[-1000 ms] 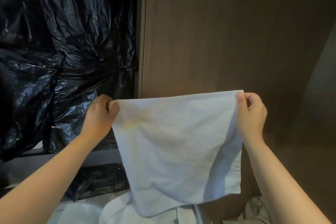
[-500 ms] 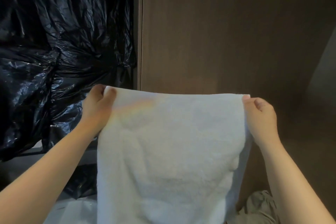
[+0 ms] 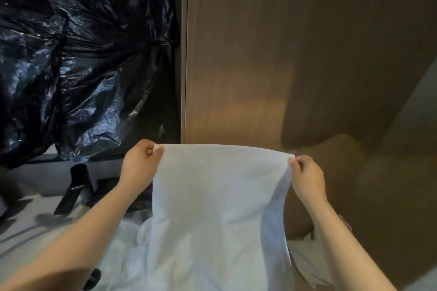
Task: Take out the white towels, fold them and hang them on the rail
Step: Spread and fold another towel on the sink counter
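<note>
A white towel hangs spread out in front of me, its top edge stretched level between my hands. My left hand pinches the top left corner between thumb and curled fingers. My right hand pinches the top right corner the same way. The towel's right side folds back on itself below that hand. More white cloth lies bunched beneath the hanging towel at the lower left. No rail is in view.
Crumpled black plastic sheeting fills the upper left. A brown wooden panel rises straight ahead, with its edge beside the plastic. Dark objects lie on a grey surface at the left. Pale fabric shows at the lower right.
Both hands have come down and nearer to me with the towel, which now hangs longer below them. The view has tilted down, showing the grey surface and dark objects at the left.
</note>
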The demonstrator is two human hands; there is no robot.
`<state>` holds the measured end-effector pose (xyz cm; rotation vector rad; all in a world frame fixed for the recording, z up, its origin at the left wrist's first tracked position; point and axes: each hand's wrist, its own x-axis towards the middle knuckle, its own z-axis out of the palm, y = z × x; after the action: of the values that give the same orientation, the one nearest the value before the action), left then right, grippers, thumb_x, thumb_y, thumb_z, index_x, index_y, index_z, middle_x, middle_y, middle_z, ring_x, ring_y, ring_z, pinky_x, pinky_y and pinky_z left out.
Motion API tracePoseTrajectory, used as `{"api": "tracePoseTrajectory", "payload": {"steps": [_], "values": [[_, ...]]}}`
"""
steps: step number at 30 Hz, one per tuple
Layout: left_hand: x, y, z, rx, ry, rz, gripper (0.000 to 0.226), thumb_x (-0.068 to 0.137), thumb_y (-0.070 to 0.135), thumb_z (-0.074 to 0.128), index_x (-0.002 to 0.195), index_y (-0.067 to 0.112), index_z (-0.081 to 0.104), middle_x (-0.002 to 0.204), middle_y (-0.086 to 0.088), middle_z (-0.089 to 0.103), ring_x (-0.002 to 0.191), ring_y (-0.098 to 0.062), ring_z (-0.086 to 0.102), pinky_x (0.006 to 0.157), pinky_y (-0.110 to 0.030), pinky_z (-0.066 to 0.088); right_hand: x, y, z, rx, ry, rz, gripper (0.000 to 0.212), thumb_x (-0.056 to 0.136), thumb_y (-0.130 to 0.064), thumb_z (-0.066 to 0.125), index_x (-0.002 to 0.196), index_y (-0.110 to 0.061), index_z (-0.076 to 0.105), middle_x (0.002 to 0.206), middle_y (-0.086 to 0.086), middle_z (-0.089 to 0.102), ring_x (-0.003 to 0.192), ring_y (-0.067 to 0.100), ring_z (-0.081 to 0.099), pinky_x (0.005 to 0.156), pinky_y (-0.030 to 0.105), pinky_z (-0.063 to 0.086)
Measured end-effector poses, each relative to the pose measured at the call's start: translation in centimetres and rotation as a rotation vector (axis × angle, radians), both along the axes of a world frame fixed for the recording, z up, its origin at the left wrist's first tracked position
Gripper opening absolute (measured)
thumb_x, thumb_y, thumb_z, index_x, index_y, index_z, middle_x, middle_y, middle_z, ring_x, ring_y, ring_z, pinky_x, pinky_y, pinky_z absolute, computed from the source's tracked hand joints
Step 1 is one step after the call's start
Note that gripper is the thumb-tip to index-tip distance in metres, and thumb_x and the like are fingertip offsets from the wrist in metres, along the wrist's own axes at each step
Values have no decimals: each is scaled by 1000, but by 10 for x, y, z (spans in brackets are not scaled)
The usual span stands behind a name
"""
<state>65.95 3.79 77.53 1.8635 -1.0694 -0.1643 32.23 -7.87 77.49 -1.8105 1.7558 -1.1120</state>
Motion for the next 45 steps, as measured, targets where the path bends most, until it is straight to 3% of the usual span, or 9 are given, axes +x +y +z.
{"api": "tracePoseTrajectory", "payload": {"steps": [9,20,23,26,28,30,35,39,45], "values": [[-31,22,5,-57,127,-35,16,95,30,57,88,16,60,76,-2,63,70,-18,60,59,-26,42,12,26,-3,-164,-150,88,13,98,-30,54,88,-23,58,76,-5,61,69,11,59,58,16,41],[-70,52,-7,-157,465,-85,14,92,22,63,79,17,66,59,-7,66,52,-13,59,67,-42,55,32,80,-3,-237,-249,217,13,95,-31,57,82,-30,59,74,-13,59,68,6,57,56,10,46],[-79,59,-9,-176,529,-112,13,91,20,64,79,16,67,61,-1,67,53,-11,62,72,-42,58,41,97,-1,-227,-274,288,14,93,-28,59,79,-28,60,71,-12,60,65,5,56,55,10,44],[-86,65,-6,-200,549,-156,11,91,16,64,81,14,67,67,-2,70,58,-12,66,64,-26,58,51,109,1,-205,-312,352,16,93,-24,61,78,-29,61,71,-14,61,65,3,57,54,7,42],[-92,69,-3,-202,573,-202,10,92,14,63,83,10,67,72,-6,72,60,-15,68,65,-26,58,58,116,0,-176,-347,405,16,92,-23,63,78,-29,62,71,-13,62,65,2,57,55,8,43],[-99,72,0,-203,617,-246,10,92,13,62,86,6,67,74,-11,71,61,-17,67,69,-31,57,65,121,-2,-136,-397,459,15,92,-22,64,78,-27,62,69,-9,60,60,4,54,54,16,45],[-111,77,4,-241,731,-352,10,93,5,60,87,-1,66,78,-16,70,67,-17,67,62,-22,56,77,133,-3,-74,-446,550,12,88,-25,66,77,-27,63,65,-6,58,60,9,53,58,36,52],[-113,80,1,-218,708,-364,9,93,4,60,90,-1,67,85,-22,70,73,-23,69,67,-26,58,84,138,-6,-53,-440,566,6,83,-31,65,78,-28,63,66,-6,61,61,10,56,58,24,51],[-112,84,2,-195,681,-367,10,92,3,60,93,2,70,85,-14,73,75,-19,70,71,-26,59,82,141,-5,44,-443,686,11,83,-43,66,84,-32,66,77,-6,69,69,13,66,64,24,54]]}}
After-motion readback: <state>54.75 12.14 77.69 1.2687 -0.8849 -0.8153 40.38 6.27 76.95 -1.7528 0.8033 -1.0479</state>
